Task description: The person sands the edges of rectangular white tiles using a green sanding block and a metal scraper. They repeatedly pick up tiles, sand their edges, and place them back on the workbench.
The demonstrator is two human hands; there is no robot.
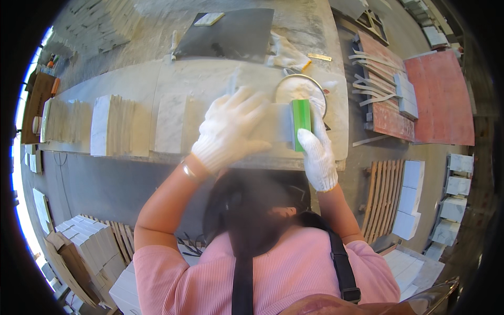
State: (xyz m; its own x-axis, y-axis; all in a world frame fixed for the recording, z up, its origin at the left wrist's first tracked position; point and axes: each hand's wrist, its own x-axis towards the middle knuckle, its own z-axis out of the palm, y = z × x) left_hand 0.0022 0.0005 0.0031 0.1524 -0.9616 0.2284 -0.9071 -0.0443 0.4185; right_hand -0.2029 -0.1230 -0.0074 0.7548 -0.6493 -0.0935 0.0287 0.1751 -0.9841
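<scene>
My left hand [231, 128], in a white knit glove, lies with its fingers stretched and thumb apart over a pale stone tile [278, 126] on the worktable; its fingertips are slightly blurred. My right hand [319, 160], gloved too, is closed round a green rectangular block [301, 118] with a pale face, held upright at the tile's right end. Just beyond the block stands a round metal-rimmed bowl [294, 86] with white powder in it. Left of my left hand, marble tiles [170, 123] stand on edge in rows.
A dark sheet [226, 39] with a small marble piece [209, 19] lies at the back, beside a loose glove [286, 52] and a brass-coloured strip [319, 56]. Further left stand more upright tiles [101, 126]. To the right are red boards [440, 97] and a wooden pallet [383, 194].
</scene>
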